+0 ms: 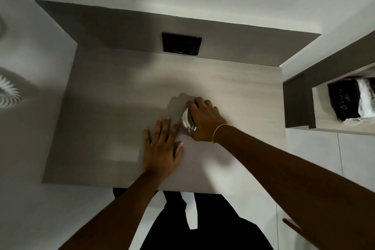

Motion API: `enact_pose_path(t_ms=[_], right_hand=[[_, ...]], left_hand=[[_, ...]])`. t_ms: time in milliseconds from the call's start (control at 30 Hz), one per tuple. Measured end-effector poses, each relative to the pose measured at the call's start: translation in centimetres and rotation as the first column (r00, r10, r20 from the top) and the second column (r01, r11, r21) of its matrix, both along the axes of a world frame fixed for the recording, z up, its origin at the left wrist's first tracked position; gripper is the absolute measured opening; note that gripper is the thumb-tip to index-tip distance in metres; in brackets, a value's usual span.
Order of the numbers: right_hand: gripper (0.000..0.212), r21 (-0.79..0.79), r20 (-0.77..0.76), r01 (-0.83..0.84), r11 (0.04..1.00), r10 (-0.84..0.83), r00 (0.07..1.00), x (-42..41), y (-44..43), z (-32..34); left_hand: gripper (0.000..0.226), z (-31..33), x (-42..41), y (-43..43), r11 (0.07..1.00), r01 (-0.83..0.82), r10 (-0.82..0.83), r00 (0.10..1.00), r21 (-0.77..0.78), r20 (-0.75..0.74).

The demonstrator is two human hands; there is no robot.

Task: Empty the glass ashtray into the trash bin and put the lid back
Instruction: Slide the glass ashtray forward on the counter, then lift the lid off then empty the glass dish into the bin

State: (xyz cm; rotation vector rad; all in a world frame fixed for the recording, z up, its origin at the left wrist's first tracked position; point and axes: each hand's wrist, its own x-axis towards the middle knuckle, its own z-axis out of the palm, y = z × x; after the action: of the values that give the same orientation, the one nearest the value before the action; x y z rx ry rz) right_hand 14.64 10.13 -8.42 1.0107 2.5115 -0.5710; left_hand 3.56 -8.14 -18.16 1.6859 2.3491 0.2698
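Note:
The round clear glass ashtray (187, 121) sits on the pale wooden tabletop (113, 107), right of centre. My right hand (203, 119) covers most of it from the right, fingers curled over its far rim and thumb at its near edge. My left hand (161, 146) lies flat on the table just left of the ashtray, fingers spread, holding nothing. What the ashtray contains is hidden. No trash bin or lid is in view.
A black square socket panel (181, 43) is set in the grey back panel behind the table. To the right a shelf niche (332, 124) holds a folded black-and-white item (352, 99). Pale tiled floor surrounds the table.

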Motion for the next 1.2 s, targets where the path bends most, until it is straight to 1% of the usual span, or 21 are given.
enact_pose_path(t_ms=[67, 167, 300, 400, 500, 600, 767, 867, 1033, 1200], right_hand=[[0.099, 0.003, 0.013, -0.008, 1.000, 0.008, 1.000, -0.1, -0.1, 0.2], [0.105, -0.009, 0.017, -0.008, 1.000, 0.008, 1.000, -0.1, -0.2, 0.6], [0.110, -0.020, -0.044, 0.025, 0.999, -0.026, 0.999, 0.7, -0.3, 1.4], [0.110, -0.016, -0.119, 0.120, 0.993, -0.121, 0.986, 2.4, -0.1, 2.1], [0.108, 0.009, -0.159, 0.205, 0.979, -0.201, 0.967, 5.8, 0.6, 2.1], [0.110, 0.042, -0.117, 0.296, 0.954, -0.290, 0.950, 9.6, 1.3, 1.6], [0.108, 0.011, -0.100, 0.386, 0.922, -0.383, 0.918, 12.7, 1.4, -0.1], [0.107, 0.014, -0.115, 0.389, 0.921, -0.385, 0.916, 13.1, 1.3, -0.7], [0.105, 0.063, -0.109, 0.315, 0.947, -0.307, 0.946, 13.3, 1.4, -1.4], [0.100, 0.093, -0.098, 0.276, 0.957, -0.267, 0.959, 13.8, 1.3, -2.1]], left_hand=[[0.071, 0.1, 0.0, 0.0, 1.000, 0.001, -0.001, 1.000, 0.000, -0.002], [0.071, 0.2, 0.0, 0.0, 1.000, 0.003, -0.003, 1.000, -0.009, 0.002], [0.072, 0.4, 0.0, 0.1, 1.000, -0.001, 0.001, 1.000, -0.024, 0.012], [0.075, 0.6, -0.1, 0.1, 0.999, 0.006, -0.006, 1.000, -0.050, 0.003], [0.073, 0.7, 0.0, 0.1, 1.000, 0.001, -0.001, 1.000, -0.030, 0.003], [0.071, 0.7, 0.0, 0.1, 1.000, -0.002, 0.002, 1.000, 0.008, -0.009], [0.068, 0.4, 0.1, 0.1, 1.000, 0.007, -0.006, 0.999, 0.025, -0.046], [0.067, 0.2, 0.0, 0.0, 1.000, 0.010, -0.008, 0.998, 0.028, -0.056], [0.068, 0.1, -0.1, -0.1, 1.000, 0.003, -0.001, 0.998, 0.029, -0.061], [0.069, 0.0, 0.0, 0.0, 1.000, 0.007, -0.007, 0.998, 0.010, -0.068]])
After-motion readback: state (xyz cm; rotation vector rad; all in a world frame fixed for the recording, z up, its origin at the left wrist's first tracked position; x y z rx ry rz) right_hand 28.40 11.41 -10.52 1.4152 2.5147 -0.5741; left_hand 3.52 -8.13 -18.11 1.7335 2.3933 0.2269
